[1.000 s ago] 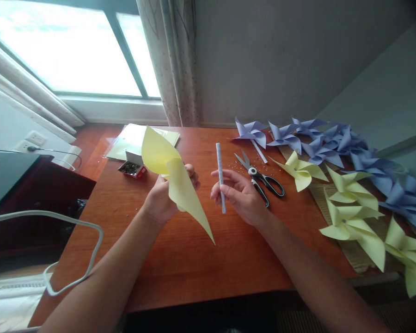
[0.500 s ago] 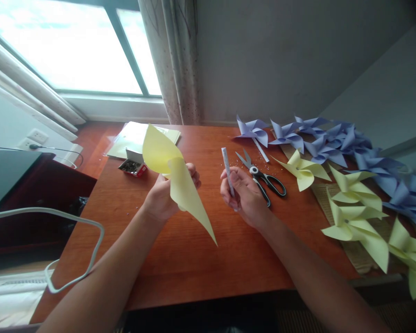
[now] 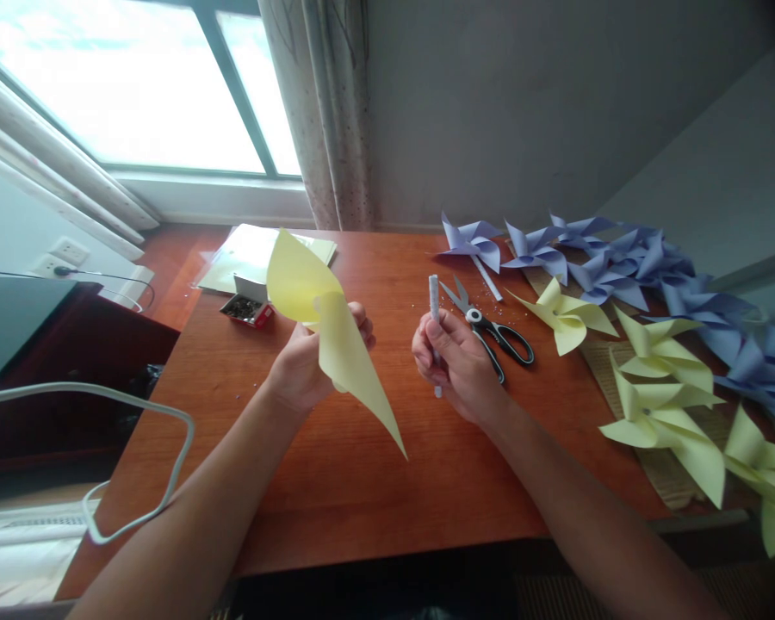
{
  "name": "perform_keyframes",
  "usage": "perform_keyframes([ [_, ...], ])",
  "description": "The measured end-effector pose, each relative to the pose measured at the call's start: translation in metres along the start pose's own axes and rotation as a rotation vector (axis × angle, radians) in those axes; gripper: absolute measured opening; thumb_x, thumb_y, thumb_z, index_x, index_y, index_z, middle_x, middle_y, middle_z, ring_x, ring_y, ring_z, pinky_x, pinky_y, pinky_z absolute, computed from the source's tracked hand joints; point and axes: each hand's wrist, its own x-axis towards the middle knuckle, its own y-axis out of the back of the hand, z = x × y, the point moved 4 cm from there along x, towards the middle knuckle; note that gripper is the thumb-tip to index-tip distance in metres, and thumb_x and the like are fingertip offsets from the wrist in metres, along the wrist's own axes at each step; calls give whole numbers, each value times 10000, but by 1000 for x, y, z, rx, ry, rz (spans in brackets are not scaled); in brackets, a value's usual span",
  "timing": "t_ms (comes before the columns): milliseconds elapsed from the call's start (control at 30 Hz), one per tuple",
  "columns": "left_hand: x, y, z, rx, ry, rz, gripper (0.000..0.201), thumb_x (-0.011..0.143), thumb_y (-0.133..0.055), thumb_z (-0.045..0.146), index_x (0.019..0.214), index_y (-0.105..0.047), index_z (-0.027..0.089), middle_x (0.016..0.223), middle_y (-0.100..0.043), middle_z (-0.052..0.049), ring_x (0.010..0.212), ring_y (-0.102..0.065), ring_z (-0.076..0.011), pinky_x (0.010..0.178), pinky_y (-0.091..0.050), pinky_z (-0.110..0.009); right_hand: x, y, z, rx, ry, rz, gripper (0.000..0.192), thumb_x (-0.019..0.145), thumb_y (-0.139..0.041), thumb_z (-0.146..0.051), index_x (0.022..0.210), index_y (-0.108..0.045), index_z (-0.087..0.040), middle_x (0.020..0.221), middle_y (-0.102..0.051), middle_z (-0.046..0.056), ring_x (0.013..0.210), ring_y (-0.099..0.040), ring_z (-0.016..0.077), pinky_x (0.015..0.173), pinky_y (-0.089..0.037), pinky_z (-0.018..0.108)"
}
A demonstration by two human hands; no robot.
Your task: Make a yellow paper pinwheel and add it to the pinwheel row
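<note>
In my left hand [image 3: 310,362] is a yellow paper pinwheel [image 3: 345,344], seen partly edge-on and held above the wooden table; its blades hide some of my fingers. My right hand [image 3: 455,357] is closed round a thin white paper stick [image 3: 434,294] that stands nearly upright, its tip showing above the thumb and its lower end below the fingers. The pinwheel and the stick are apart. Just beyond my right hand lie open scissors [image 3: 484,325] with black and white handles, among small scattered paper bits.
At the right lie several yellow pinwheels [image 3: 665,418] and several purple pinwheels [image 3: 604,275], some on a cardboard sheet [image 3: 659,469]. A small box of metal pins [image 3: 249,312] and yellow paper sheets [image 3: 232,258] sit at the back left. A white cable [image 3: 187,430] loops over the table's left edge.
The white stick in my right hand has tipped from a leftward lean to nearly upright. My left hand and the yellow pinwheel have barely moved.
</note>
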Motion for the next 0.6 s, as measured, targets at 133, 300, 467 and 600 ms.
perform_keyframes([
  [133,-1,-1,0,4,7,0,260,667,-876,282,717,-650,164,656,-530,12,591,-489,-96,562,-432,-223,-1,1,1,-12,-11,-7,287,940,-608,-489,894,-621,-206,660,-497,-43,482,-334,66,432,-181,222],
  [300,-3,4,-1,14,8,43,367,569,-935,296,742,-627,198,641,-491,40,583,-463,-91,587,-439,-232,-4,-1,3,-42,-46,-63,382,964,-541,-528,948,-707,-185,662,-446,-38,483,-326,73,418,-163,234],
  [467,-3,3,-3,23,19,-6,320,632,-910,312,736,-629,198,646,-520,32,597,-501,-100,585,-436,-228,-8,-8,6,-55,-33,-97,276,949,-614,-455,1026,-689,-201,620,-486,-57,459,-372,69,400,-218,209],
  [600,-3,1,-5,-19,32,-33,293,659,-895,236,717,-612,188,657,-555,29,615,-528,-108,597,-451,-230,-11,-14,10,-80,-61,-134,317,942,-607,-503,985,-651,-193,589,-577,-49,444,-446,80,417,-316,206],
])
